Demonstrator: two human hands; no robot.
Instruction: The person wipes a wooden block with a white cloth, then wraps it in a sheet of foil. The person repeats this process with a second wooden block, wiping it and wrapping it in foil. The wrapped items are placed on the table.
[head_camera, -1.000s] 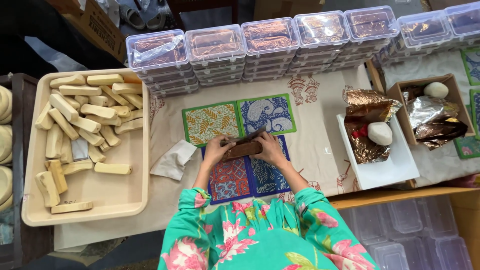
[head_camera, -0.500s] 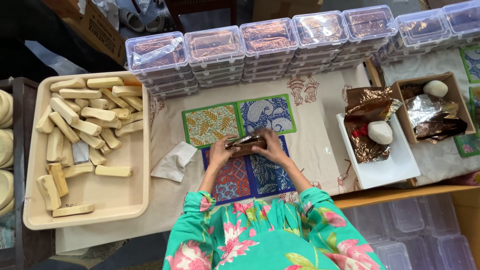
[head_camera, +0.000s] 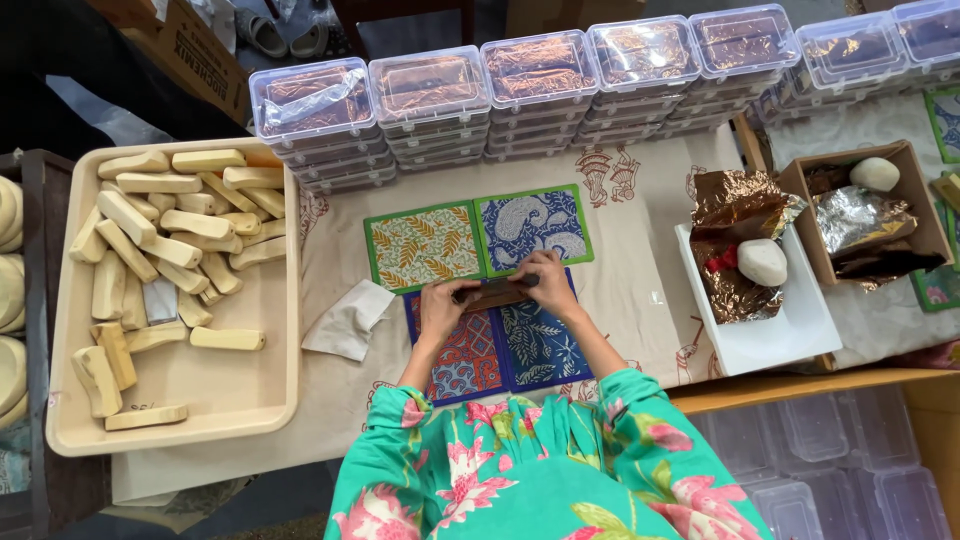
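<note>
My left hand (head_camera: 443, 305) and my right hand (head_camera: 545, 280) both grip a small bar wrapped in brown foil (head_camera: 495, 293), one at each end, and press the foil around it. The bar is held just above patterned cloth mats: a green leafy mat (head_camera: 423, 245), a blue paisley mat (head_camera: 533, 226), a red and blue mat (head_camera: 466, 360) and a dark blue leaf mat (head_camera: 541, 345). My sleeves are green with pink flowers.
A cream tray (head_camera: 250, 395) at left holds several pale wooden-looking bars (head_camera: 165, 225). A crumpled white cloth (head_camera: 348, 318) lies beside the mats. Stacked clear lidded boxes (head_camera: 540, 75) line the back. At right, a white tray (head_camera: 790, 335) and cardboard box (head_camera: 925, 210) hold foil sheets and white stones.
Both hands have kept working the foil on the bar over the mats, with the fingers shifting slightly. Nothing else on the table has moved.
</note>
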